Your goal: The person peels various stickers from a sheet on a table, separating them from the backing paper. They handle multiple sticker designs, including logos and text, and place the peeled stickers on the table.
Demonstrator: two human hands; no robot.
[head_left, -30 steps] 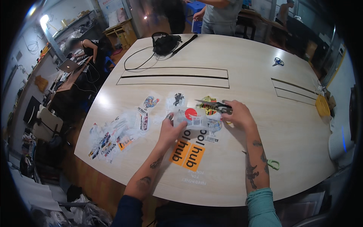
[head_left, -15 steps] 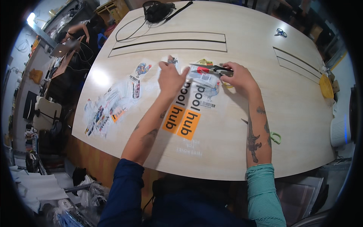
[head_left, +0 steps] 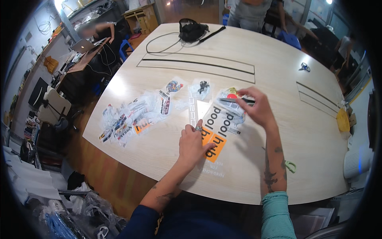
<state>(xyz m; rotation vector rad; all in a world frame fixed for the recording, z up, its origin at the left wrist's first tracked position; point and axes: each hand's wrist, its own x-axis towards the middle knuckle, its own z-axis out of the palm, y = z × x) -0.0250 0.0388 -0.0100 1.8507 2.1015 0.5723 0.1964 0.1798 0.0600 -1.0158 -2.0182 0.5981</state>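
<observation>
Fingers (head_left: 252,94) grip scissors (head_left: 231,100) well inside table edges (head_left: 230,199).

Big black letters (head_left: 230,123) run along two long stickers (head_left: 218,144), with more on their orange ends. White letters (head_left: 214,171) sit just below. Pale, hollow letters go down a clear strip (head_left: 191,106). Small dark letters (head_left: 234,131) sit under a blue rooster picture (head_left: 240,118). The messy sticker pile (head_left: 128,118) has letters too, many too small to read.

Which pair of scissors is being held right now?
The dark-handled scissors, in the right hand; the blue-handled scissors and green-handled scissors lie on the table.
</observation>
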